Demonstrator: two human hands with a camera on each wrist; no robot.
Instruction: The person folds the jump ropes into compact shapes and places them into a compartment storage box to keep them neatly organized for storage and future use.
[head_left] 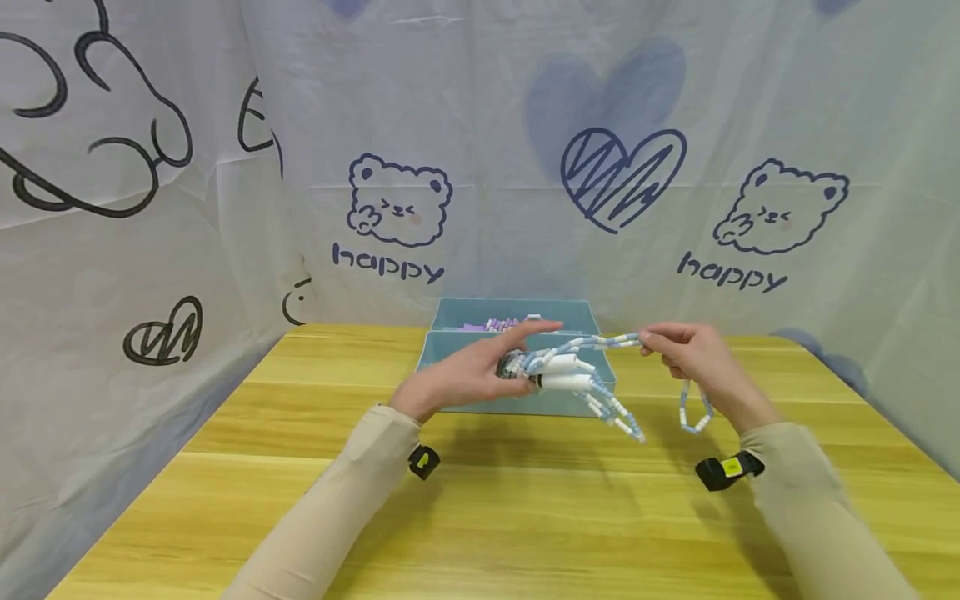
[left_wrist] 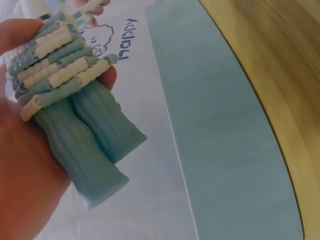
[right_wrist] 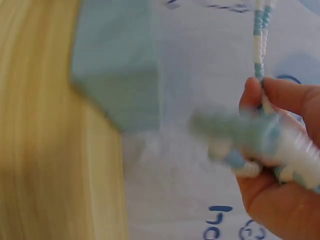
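Note:
A bundled skipping rope of pale blue and white beads [head_left: 600, 400] is held up over the front blue bin [head_left: 480, 403]. My left hand [head_left: 472, 367] grips the coiled part, its thumb and fingers around the bundle. Two handles [head_left: 566, 382] stick out of the coils, looking white in the head view; in the left wrist view the handles [left_wrist: 82, 155] look blue-green. To the right, my right hand [head_left: 701, 362] pinches a beaded strand [head_left: 615, 341] drawn out from the bundle. A small loop of beads [head_left: 696, 425] hangs below that hand, blurred in the right wrist view.
Behind the front bin stands a second blue bin [head_left: 442, 315] with purple and white beaded things [head_left: 502, 324] inside. Both are at the back of the wooden table [head_left: 525, 517]. A printed cloth [head_left: 495, 233] hangs behind, and more cloth hangs at the sides.

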